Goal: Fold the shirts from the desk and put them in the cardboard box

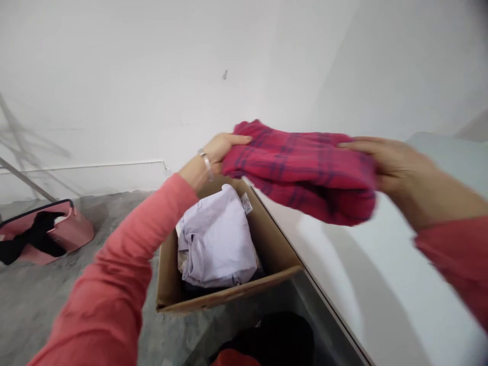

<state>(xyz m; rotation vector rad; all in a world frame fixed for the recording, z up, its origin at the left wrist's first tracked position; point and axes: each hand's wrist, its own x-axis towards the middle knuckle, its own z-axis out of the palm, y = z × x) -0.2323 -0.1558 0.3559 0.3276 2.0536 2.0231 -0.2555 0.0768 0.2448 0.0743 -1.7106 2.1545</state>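
Note:
A folded red and navy plaid shirt (297,162) is held up between my two hands, above and to the right of a cardboard box. My left hand (223,148) grips its left end, thumb on top. On the opposite end, my right hand (392,162) is closed round the fabric, its fingers partly hidden behind it. Below, the open cardboard box (229,301) stands on the floor. Inside it lies a folded pale striped shirt (219,239), with darker cloth partly showing underneath.
To the right of the box is a white tabletop (366,274) with a dark edge. A pink basket (76,229) with black cloth (43,229) over its rim sits on the grey floor (102,223) at left. A white wall (133,76) rises behind.

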